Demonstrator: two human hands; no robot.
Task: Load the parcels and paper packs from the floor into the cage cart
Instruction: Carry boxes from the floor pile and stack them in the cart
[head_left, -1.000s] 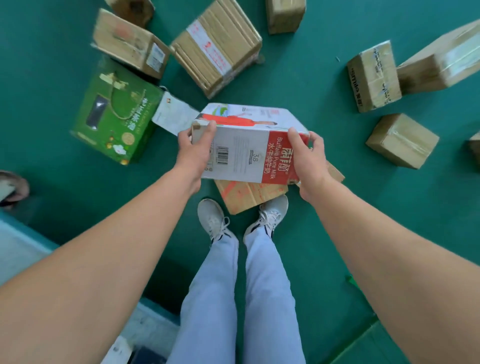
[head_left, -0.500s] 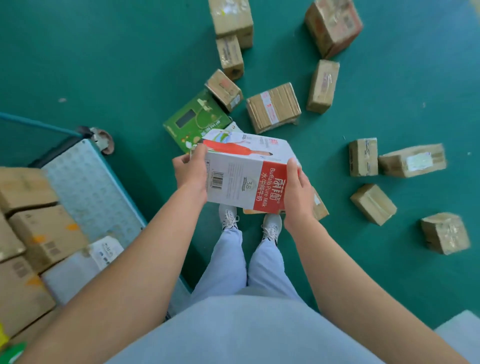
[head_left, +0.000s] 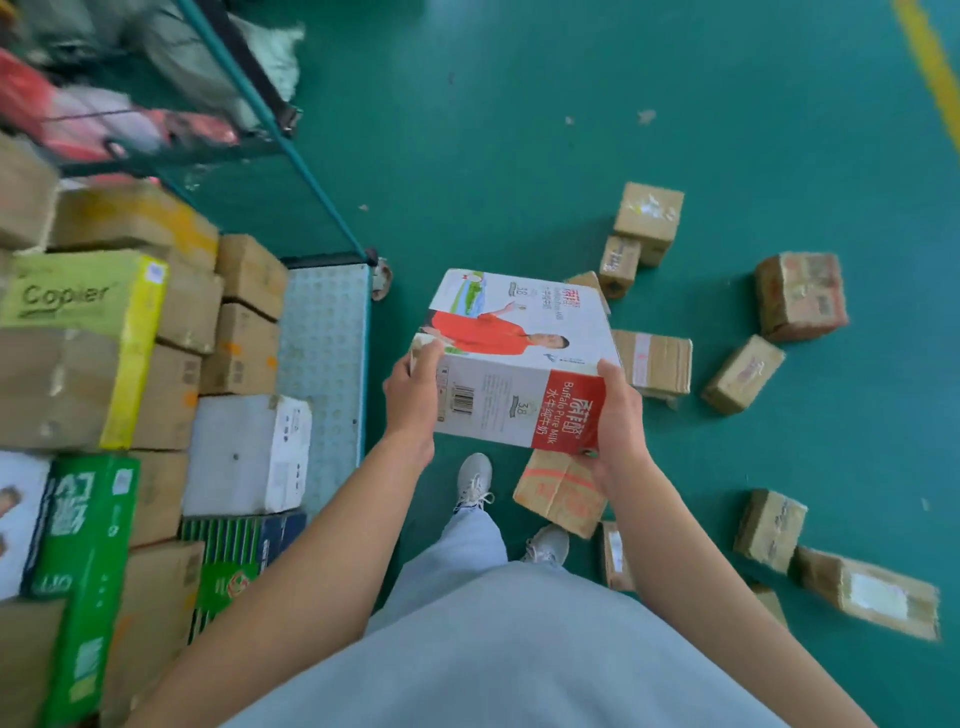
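I hold a white and red milk carton box (head_left: 511, 358) in the air over the green floor, just right of the cage cart. My left hand (head_left: 413, 395) grips its left end and my right hand (head_left: 615, 415) grips its red right end. The cage cart (head_left: 324, 332) fills the left side, its pale blue deck partly bare at the near right edge. Stacked in it are brown parcels, a yellow-green copier paper pack (head_left: 88, 306), a white box (head_left: 247, 452) and a green pack (head_left: 83, 566).
Several brown parcels lie scattered on the floor to the right, such as one (head_left: 802, 296) and another (head_left: 654, 361). A parcel with red print (head_left: 558, 493) sits beside my feet. The cart's teal frame bar (head_left: 291, 150) runs diagonally at upper left. A yellow floor line (head_left: 932, 67) marks the far right.
I have stood up and turned left with the milk box in both hands. The cage cart has come fully into view, and the box now hangs close to the cart's right edge.
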